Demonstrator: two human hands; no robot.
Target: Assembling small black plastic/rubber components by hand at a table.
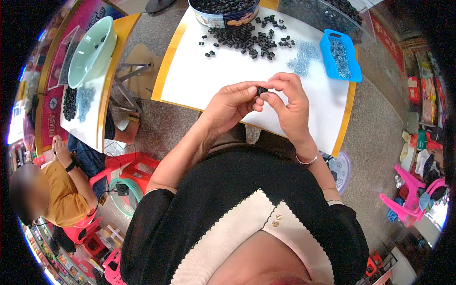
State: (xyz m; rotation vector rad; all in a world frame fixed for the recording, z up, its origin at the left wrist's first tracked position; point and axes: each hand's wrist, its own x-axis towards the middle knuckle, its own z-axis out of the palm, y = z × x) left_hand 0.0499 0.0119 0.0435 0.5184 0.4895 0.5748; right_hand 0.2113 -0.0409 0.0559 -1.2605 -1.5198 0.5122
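Both my hands meet above the near part of the white-topped table [190,80]. Between their fingertips is a small black plastic piece [261,90], partly covered by the fingers. My left hand [233,100] pinches it from the left, and my right hand [289,102] has thumb and forefinger on its right side. Beyond them lies a loose pile of similar black pieces [247,40] on the white top. To the right of that pile, small clear bluish pieces [304,58] are spread out. A blue plastic basket [355,71] at the right edge holds more of the clear pieces.
A round tin [209,20] full of black pieces and a clear bin [304,9] stand at the far edge. On the left, a person [71,190] sits by another table with a pale green basin [92,52]. A pink stool [408,194] is at the right.
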